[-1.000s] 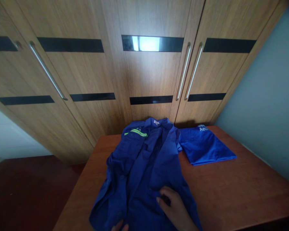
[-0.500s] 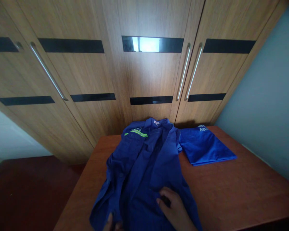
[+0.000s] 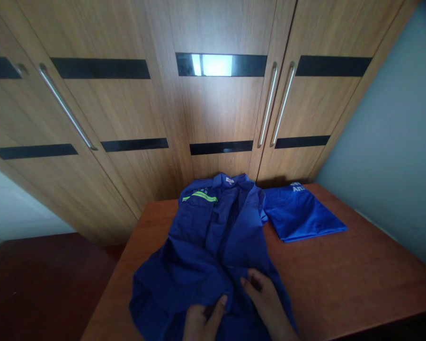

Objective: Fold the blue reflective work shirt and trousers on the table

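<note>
Blue jacket [image 3: 202,265], bottom cut off, left fingers [image 3: 218,310] clamped on it, right fingers [image 3: 258,278], grip unclear

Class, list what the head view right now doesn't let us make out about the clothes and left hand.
All in the head view:
- Jacket: near end cut off by the bottom edge.
- Collar label: print too small and blurred.
- Folded cloth: some white lettering hidden by its fold.
- Left hand: some fingers hidden by the hand itself or fabric.

Folded bright-blue cloth [image 3: 300,215], probably a garment, near the desk's [image 3: 341,279] far right corner; wooden wardrobe [image 3: 222,111] behind the far edge.
</note>
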Demonstrator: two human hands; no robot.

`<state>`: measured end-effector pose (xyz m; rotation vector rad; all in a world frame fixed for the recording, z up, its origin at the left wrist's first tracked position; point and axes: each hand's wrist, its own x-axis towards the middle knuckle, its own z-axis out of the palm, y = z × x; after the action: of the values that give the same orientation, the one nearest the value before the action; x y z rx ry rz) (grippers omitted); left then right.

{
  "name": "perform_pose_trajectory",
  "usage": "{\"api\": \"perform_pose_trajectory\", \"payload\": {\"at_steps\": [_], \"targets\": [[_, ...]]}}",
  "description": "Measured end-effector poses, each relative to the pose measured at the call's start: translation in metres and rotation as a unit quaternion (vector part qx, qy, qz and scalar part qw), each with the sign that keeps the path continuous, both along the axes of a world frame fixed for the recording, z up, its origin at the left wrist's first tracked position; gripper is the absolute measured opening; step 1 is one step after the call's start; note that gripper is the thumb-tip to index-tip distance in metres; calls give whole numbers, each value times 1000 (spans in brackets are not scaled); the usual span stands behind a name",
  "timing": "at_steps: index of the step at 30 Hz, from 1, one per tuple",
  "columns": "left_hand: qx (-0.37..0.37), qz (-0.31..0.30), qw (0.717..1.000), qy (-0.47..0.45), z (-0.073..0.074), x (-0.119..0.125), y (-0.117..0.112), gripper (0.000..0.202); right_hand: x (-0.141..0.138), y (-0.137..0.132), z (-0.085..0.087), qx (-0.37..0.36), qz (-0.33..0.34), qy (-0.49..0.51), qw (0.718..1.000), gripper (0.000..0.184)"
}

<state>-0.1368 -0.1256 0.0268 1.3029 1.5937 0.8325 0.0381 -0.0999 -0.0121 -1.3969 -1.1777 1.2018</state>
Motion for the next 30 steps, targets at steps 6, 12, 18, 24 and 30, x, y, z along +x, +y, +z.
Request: {"api": "perform_pose_trajectory", "payload": {"at_steps": [6,12,18,24,30], "targets": [[8,-38,999,30,-8,8,11,48,2,-1,7,-6,-31,23,999,38],[37,-47,998,-15,-12,10,10,43,-8,-7,16,47,-27,-48,997,36],[60,-38,997,-12,-9,10,12,39,-10,-9,21,92,11,-93,991,26],[84,-39,991,95,-6,9,11,38,-13,-10,22,88,45,-145,984,18],[77,-58,990,105,-9,12,12,43,-19,-15,29,55,88,-183,978,28]]}}
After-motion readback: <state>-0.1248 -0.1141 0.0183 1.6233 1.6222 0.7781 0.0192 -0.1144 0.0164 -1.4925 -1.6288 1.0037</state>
